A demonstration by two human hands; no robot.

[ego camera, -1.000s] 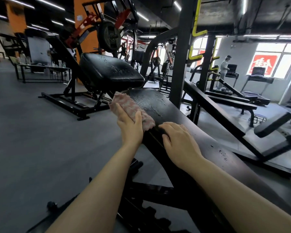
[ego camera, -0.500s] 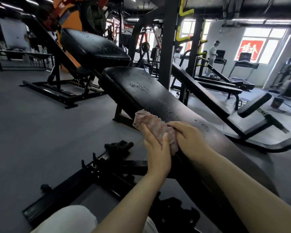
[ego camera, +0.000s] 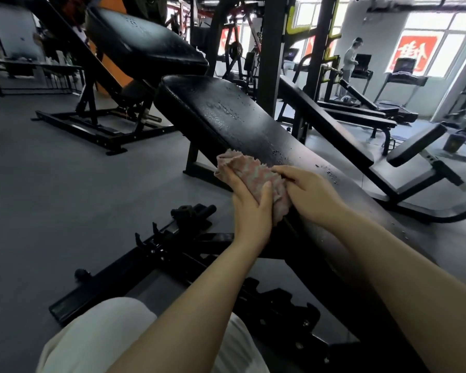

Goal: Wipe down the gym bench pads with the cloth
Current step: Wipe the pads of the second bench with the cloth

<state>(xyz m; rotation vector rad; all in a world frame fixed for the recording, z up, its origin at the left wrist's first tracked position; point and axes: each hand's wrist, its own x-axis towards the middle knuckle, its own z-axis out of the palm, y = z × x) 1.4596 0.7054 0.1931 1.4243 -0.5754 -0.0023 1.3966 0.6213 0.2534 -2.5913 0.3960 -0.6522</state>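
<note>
The cloth (ego camera: 256, 181), earlier at the far end of the bench pad (ego camera: 226, 117), is now gripped by the left hand (ego camera: 249, 208) and pinched by the right hand (ego camera: 311, 196) mid-pad; wiping is judged halfway

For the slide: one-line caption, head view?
Left hand and right hand hold pink cloth on the black bench pad.
</note>
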